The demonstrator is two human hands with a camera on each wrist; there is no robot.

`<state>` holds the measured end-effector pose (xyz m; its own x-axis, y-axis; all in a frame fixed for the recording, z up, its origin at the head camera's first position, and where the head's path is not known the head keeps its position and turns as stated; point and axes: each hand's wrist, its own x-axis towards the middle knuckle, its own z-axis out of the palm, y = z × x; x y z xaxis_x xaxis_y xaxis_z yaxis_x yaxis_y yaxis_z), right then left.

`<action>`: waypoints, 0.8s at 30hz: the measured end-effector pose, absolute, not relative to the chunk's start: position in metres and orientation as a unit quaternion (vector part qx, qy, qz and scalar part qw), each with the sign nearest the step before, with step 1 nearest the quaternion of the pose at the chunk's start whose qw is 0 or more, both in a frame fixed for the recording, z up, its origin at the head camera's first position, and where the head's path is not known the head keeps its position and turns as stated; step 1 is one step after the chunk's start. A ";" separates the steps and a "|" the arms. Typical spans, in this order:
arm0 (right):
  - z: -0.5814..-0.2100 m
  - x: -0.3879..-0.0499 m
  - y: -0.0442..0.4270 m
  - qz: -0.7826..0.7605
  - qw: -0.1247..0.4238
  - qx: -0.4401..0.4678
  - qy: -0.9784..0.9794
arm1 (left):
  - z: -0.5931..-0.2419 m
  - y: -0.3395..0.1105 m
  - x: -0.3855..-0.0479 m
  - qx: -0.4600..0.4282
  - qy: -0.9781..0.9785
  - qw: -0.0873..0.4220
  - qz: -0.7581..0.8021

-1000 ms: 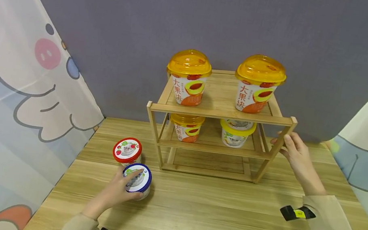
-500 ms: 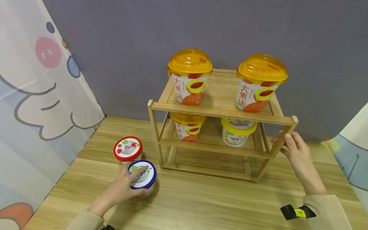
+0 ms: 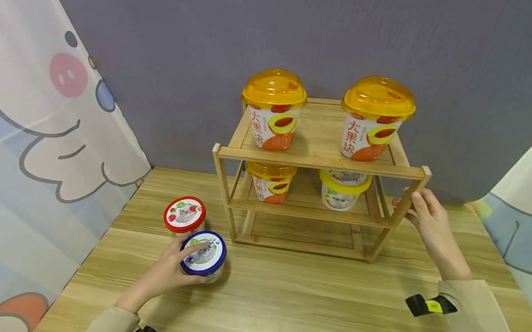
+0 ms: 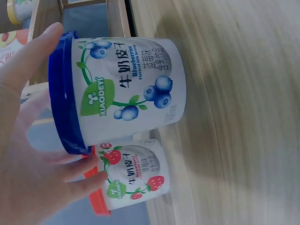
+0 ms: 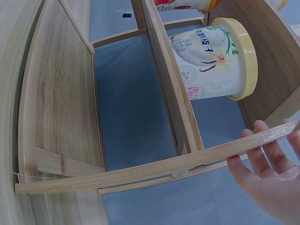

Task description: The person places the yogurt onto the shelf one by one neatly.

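Note:
My left hand (image 3: 171,268) spans the lid of a white blueberry milk-drink tub (image 4: 131,89) with a dark blue lid, gripping it between thumb and fingers. In the head view this tub (image 3: 203,255) stands on the table, left of the front foot of a wooden shelf (image 3: 319,166). Close behind it is a red-lidded strawberry tub (image 3: 185,215); my fingertips pass in front of that one in the left wrist view. My right hand (image 3: 429,221) holds the shelf's right front post (image 5: 211,154), fingers around its edge.
Two orange-lidded fruit cups, one left (image 3: 275,111) and one right (image 3: 375,120), stand on the top shelf. On the middle shelf are another orange-lidded cup (image 3: 270,184) and a yellow-lidded tub (image 3: 339,194), with one more white lid behind. A grey wall (image 3: 204,30) rises behind.
My left hand has moved the blueberry tub slightly right and away from me; then the wrist drew back left and the lid's print turned a little. The right hand has stayed on the post.

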<state>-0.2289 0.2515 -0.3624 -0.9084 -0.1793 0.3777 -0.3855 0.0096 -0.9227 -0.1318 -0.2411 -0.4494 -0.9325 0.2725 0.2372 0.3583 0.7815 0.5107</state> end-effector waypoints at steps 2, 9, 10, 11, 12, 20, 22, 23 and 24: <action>-0.362 -0.229 0.251 0.674 0.079 0.200 -0.707 | -0.451 -0.242 -0.133 -0.167 -0.939 0.069 -0.291; -0.362 -0.229 0.253 0.681 0.074 0.208 -0.698 | -0.456 -0.241 -0.137 -0.146 -0.941 0.056 -0.300; -0.363 -0.229 0.253 0.683 0.072 0.209 -0.696 | -0.457 -0.241 -0.138 -0.138 -0.940 0.051 -0.306; -0.363 -0.229 0.253 0.682 0.071 0.209 -0.697 | -0.457 -0.241 -0.138 -0.132 -0.939 0.045 -0.313; -0.363 -0.229 0.253 0.682 0.072 0.208 -0.698 | -0.457 -0.241 -0.139 -0.127 -0.938 0.041 -0.320; -0.363 -0.231 0.251 0.676 0.082 0.185 -0.709 | -0.461 -0.241 -0.143 -0.111 -0.926 0.056 -0.356; -0.362 -0.230 0.251 0.677 0.079 0.183 -0.709 | -0.462 -0.240 -0.144 -0.108 -0.925 0.059 -0.359; -0.362 -0.229 0.251 0.677 0.078 0.182 -0.709 | -0.462 -0.239 -0.144 -0.107 -0.925 0.059 -0.360; -0.362 -0.229 0.251 0.676 0.076 0.181 -0.710 | -0.462 -0.238 -0.144 -0.105 -0.924 0.059 -0.362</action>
